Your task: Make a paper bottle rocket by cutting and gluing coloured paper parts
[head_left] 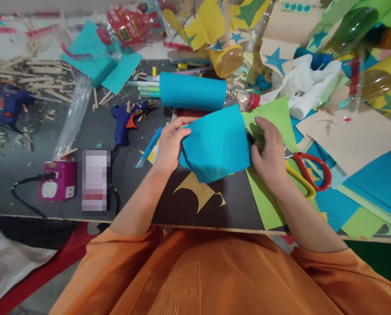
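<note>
One bright blue paper tube [193,90] is rolled; left hand [171,146] pinches an unrolled blue paper sheet [217,148]; right hand [270,153], can't tell.

Scissors [301,166] crowd the right hand [270,151]; a blue tube [192,90] bars forward reach. Room lies between pen [148,148] and nearer glue gun [120,125].

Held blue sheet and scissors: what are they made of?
Blue sheet: probably paper or thin card, matte; opaque, with crisp edges and little glare.

Scissors: handles likely smooth plastic, given the solid red and yellow; blades likely metal, silvery near the pivot, mostly hidden.
</note>
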{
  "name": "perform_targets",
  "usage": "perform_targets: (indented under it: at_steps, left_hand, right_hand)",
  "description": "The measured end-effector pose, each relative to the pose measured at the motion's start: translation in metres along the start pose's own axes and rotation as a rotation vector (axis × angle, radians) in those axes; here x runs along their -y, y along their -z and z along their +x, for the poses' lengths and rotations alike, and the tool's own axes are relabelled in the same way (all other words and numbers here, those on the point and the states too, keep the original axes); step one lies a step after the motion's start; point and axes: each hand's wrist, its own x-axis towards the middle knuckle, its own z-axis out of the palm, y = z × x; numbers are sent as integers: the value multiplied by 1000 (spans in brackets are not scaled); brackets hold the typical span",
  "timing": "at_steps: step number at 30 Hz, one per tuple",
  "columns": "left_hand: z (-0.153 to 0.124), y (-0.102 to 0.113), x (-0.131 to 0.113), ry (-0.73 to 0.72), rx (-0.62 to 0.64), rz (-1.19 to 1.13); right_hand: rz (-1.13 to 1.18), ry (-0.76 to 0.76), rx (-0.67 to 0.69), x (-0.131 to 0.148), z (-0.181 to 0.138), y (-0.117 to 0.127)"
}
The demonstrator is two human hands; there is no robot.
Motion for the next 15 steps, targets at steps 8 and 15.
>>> perform_targets:
  at_steps: [8,15]
  left_hand:
    - [-5,1,-10,53,365,188]
    - [-17,-6,-17,-150,470,783]
  right_hand:
    - [386,47,56,17,-3,5]
    - [233,-1,298,26,-2,6]
